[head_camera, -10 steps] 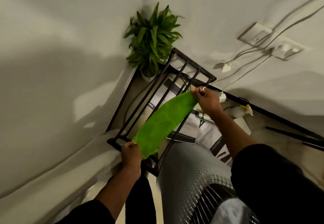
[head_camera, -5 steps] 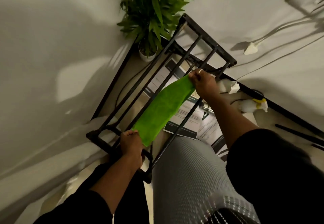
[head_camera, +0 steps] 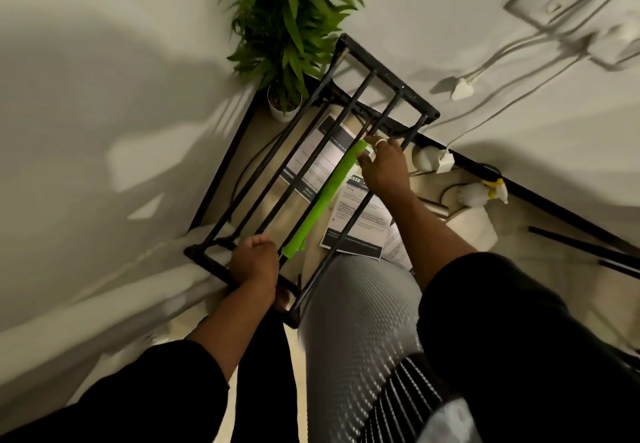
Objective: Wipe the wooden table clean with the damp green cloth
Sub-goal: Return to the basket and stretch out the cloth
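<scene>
Bright green cloth (head_camera: 323,200), drawn into a narrow strip, lay draped along one bar of the black metal slatted rack (head_camera: 381,82). Right hand (head_camera: 384,168) pinched around the cloth's far end; left hand (head_camera: 254,262) clenched by the near end, though whether gripping cloth or rack frame could not be told. Beneath the rack, printed black-and-white papers (head_camera: 360,224) spread on a pale surface; beside it, a potted leafy green plant (head_camera: 287,26) and white wall cables (head_camera: 485,71). Judged as the hanging or fetching step, not wiping. Wooden table not clearly identified; next move called for locating it and carrying the cloth there.
</scene>
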